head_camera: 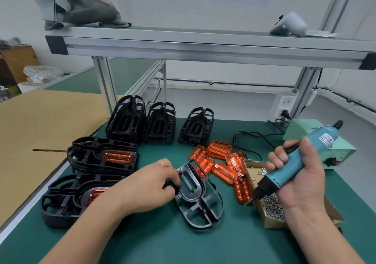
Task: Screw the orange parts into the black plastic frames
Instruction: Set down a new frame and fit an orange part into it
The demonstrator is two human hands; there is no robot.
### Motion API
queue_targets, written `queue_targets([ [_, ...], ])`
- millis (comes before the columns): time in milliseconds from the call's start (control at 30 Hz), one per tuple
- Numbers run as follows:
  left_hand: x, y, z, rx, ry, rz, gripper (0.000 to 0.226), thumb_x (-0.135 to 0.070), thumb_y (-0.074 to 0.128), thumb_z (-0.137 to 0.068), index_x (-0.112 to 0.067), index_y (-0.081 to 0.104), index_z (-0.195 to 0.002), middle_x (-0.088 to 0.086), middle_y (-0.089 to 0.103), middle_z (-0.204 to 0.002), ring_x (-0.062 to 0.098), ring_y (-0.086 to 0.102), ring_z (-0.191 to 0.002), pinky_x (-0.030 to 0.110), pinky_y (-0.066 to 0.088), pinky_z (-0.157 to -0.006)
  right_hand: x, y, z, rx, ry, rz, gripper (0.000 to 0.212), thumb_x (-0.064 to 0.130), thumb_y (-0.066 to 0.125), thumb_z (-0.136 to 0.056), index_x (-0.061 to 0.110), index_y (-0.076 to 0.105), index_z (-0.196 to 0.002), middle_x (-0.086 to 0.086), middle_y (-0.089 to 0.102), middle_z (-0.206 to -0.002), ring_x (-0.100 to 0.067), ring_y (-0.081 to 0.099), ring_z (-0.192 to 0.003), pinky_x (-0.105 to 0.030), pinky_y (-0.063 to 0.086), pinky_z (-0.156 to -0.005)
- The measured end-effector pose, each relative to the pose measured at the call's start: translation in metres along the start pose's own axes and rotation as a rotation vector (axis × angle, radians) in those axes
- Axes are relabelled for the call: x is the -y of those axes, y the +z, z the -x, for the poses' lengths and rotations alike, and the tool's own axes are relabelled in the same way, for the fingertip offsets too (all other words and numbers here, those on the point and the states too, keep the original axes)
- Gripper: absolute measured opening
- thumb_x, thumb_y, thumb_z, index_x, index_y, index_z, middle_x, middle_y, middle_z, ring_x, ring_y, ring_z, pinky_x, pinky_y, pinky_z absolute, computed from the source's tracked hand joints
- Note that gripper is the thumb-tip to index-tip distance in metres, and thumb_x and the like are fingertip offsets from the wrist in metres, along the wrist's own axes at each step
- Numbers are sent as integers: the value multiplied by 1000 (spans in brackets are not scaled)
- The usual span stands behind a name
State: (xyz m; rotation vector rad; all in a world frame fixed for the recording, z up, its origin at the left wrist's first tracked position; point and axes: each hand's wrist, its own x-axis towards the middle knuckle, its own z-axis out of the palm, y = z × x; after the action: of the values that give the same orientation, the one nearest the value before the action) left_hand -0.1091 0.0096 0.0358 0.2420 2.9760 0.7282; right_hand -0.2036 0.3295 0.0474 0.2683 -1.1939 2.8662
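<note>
A black frame [200, 204] lies flat on the green mat [162, 243] in the middle, and the left hand [146, 188] pinches its near-left edge with curled fingers. Its central slot looks bare, though glare and the orange pieces behind it make that hard to confirm. The right hand [301, 182] is clenched round a teal screwdriver [293, 166], whose bit points down beside the screw box [270, 224], apart from the frame. Loose orange parts [220, 150] lie heaped between frame and box.

To the left, two piles of finished frames [97, 158] show orange parts already seated on top. At the back stand three stacks of empty frames [126, 121]. By that count the job seems barely begun: this frame wants its part and screws, and the stacks remain.
</note>
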Motion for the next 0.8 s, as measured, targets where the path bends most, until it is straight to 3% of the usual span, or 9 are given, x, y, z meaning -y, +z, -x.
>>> queue_targets([
  [67, -3, 0, 0, -18, 7, -10, 19, -48, 56, -87, -37, 70, -95, -20, 54, -108, 1, 60, -91, 25, 50, -88, 0, -1, 0, 3, 1, -3, 26, 43, 63, -102, 21, 64, -88, 3, 44, -72, -11, 44, -61, -25, 47, -56],
  [133, -3, 1, 0, -37, 22, -59, 31, -67, 58, -85, -37, 65, -85, -21, 54, -108, 3, 61, -87, 30, 51, -84, 0, -1, -1, 6, 2, -1, 26, 44, 64, -101, 21, 64, -89, 3, 45, -72, -11, 45, -61, -25, 48, -56],
  [200, -5, 2, 0, -37, 43, -88, 36, -72, 63, -82, -36, 62, -84, -22, 53, -110, 3, 60, -84, 32, 52, -81, 0, -2, -1, 8, 4, -1, 26, 45, 65, -101, 21, 65, -89, 3, 46, -73, -11, 45, -61, -25, 48, -56],
  [333, -16, 9, -5, -7, 170, -77, 9, -34, 67, -88, -36, 63, -96, -26, 55, -122, 1, 60, -102, 33, 50, -94, 0, -3, -2, 7, 14, -13, 26, 45, 66, -99, 22, 65, -89, 3, 46, -73, -10, 46, -61, -24, 48, -56],
  [400, -22, 14, -7, 18, 224, -65, 22, -21, 65, -89, -36, 66, -105, -29, 55, -131, -4, 55, -118, 27, 45, -103, 0, -3, -2, 2, 14, -19, 26, 46, 67, -99, 22, 66, -89, 4, 46, -74, -10, 46, -61, -24, 48, -56],
  [500, -36, 20, -11, 42, 295, -52, 32, -9, 60, -89, -33, 68, -108, -28, 53, -138, -5, 51, -124, 25, 41, -107, 1, -4, -3, -2, 11, -28, 26, 46, 68, -98, 21, 66, -89, 3, 46, -74, -10, 45, -61, -24, 47, -56],
  [600, -52, 27, -11, 81, 346, -79, 34, -4, 56, -90, -30, 68, -107, -25, 51, -137, 6, 54, -121, 33, 45, -103, 2, -5, -4, -7, 5, -33, 27, 45, 67, -99, 21, 64, -90, 3, 44, -73, -11, 44, -61, -25, 46, -56],
  [700, -66, 34, -6, 91, 363, -97, 30, -9, 53, -95, -33, 63, -109, -25, 42, -136, 5, 54, -110, 30, 48, -91, 4, -6, -5, -11, -4, -46, 27, 45, 66, -100, 20, 63, -90, 3, 44, -73, -11, 44, -61, -25, 47, -56],
  [800, -75, 39, -2, 116, 382, -94, 24, -17, 55, -95, -35, 60, -109, -24, 45, -128, 2, 54, -106, 31, 50, -90, 6, -7, -6, -12, -10, -56, 27, 45, 66, -100, 19, 63, -90, 3, 45, -73, -11, 45, -61, -25, 48, -56],
])
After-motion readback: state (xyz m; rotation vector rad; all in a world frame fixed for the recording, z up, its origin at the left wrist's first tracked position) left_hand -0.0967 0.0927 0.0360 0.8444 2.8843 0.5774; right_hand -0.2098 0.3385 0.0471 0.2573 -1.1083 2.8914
